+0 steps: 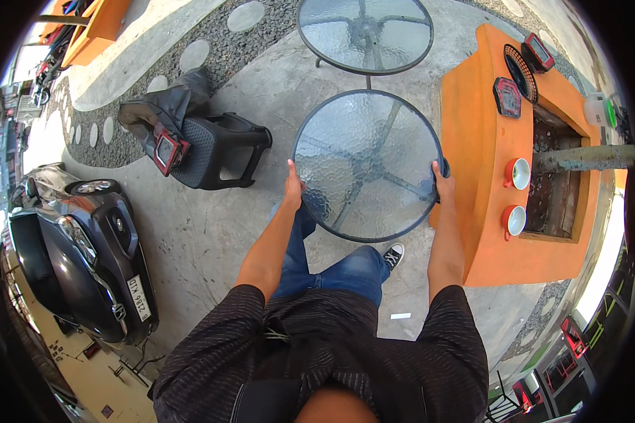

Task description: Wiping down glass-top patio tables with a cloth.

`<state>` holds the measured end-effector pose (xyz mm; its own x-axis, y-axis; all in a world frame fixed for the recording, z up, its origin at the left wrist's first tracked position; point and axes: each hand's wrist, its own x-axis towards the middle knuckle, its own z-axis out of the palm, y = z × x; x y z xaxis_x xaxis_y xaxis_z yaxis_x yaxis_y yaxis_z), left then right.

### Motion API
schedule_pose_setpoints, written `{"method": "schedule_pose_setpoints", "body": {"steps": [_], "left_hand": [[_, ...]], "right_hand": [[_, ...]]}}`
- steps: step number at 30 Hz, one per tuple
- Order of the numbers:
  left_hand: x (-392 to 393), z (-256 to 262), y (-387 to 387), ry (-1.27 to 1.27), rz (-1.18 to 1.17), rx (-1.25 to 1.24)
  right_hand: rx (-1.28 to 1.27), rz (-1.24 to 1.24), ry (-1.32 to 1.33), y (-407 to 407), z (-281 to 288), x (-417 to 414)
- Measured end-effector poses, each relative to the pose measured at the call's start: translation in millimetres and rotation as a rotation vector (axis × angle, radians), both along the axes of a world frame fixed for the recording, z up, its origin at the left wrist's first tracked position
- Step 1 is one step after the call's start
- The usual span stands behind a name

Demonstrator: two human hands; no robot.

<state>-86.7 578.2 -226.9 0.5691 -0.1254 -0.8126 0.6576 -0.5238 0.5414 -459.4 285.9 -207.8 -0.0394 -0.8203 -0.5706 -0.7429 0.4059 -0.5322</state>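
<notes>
A round glass-topped table [370,164] with textured glass and a dark rim stands before me, its legs showing through the glass. My left hand [295,186] is at the left side of the rim, thumb up along the edge and fingers mostly hidden below it. On the opposite side my right hand [444,182] grips the rim in the same way, close to the orange planter. Beyond it is a second round glass table [366,31], whose edge lies near the first one's.
At right, an orange planter [487,232] bears two red cups [517,173], a black basket [519,74] and an ashtray-like dish [508,97]. Left are a black plastic stool [203,148] with a dark cloth [174,100], and a parked car [84,254].
</notes>
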Motion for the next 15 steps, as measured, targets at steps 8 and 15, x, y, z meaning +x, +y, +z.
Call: {"method": "schedule_pose_setpoints", "body": {"steps": [8, 15], "left_hand": [[-30.1, -1.4, 27.6, 0.152, 0.041, -0.145], [-34.6, 38.1, 56.4, 0.058, -0.244, -0.097]], "right_hand": [[-0.343, 0.119, 0.225, 35.7, -7.4, -39.0], [-0.718, 0.034, 0.226, 78.1, 35.8, 42.5]]}}
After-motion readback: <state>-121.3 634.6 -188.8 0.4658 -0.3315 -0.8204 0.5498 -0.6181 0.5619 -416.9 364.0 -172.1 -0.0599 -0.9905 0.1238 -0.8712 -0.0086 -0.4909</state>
